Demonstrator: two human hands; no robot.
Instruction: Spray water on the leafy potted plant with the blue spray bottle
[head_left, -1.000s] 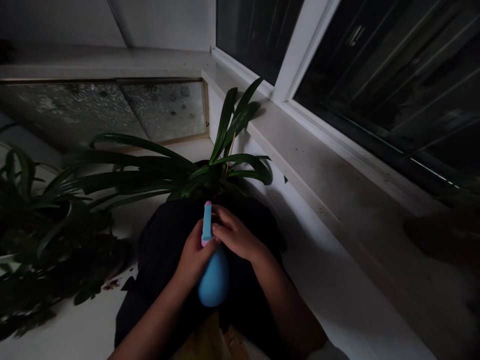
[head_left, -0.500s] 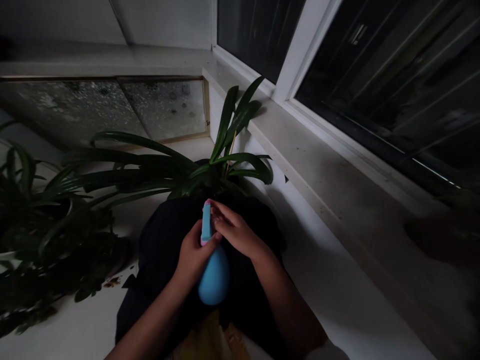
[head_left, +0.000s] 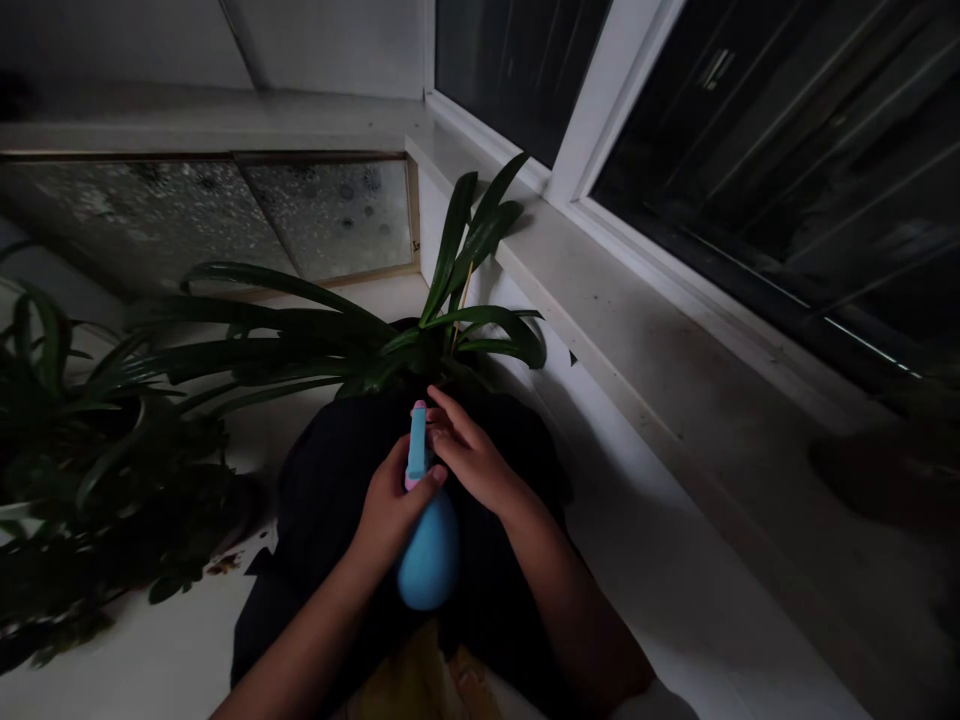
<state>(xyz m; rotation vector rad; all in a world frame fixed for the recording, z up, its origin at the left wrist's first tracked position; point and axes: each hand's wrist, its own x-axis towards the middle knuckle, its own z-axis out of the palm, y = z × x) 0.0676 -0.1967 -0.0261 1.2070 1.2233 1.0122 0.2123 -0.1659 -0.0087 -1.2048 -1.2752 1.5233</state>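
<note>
A blue spray bottle with a pink nozzle tip and a pink collar is tilted, its head pointing away from me toward a potted plant. My left hand is closed around the neck, the thumb lying across it just below the head. On the other side, my right hand is beside the spray head. Its index finger stretches forward, apart from the nozzle, while the other fingers are loosely bent near the trigger area. Whether those fingers touch the bottle is hard to see in the dim light.
Long strap leaves spread left and up from the plant. More potted plants crowd the left side. A pale windowsill runs along the right below dark window panes. Dark cloth lies beneath my hands, and a low patterned panel stands behind.
My right index finger has lifted off the nozzle tip and straightened forward. The bottle's head has shifted slightly right, with my left hand still around the neck.
</note>
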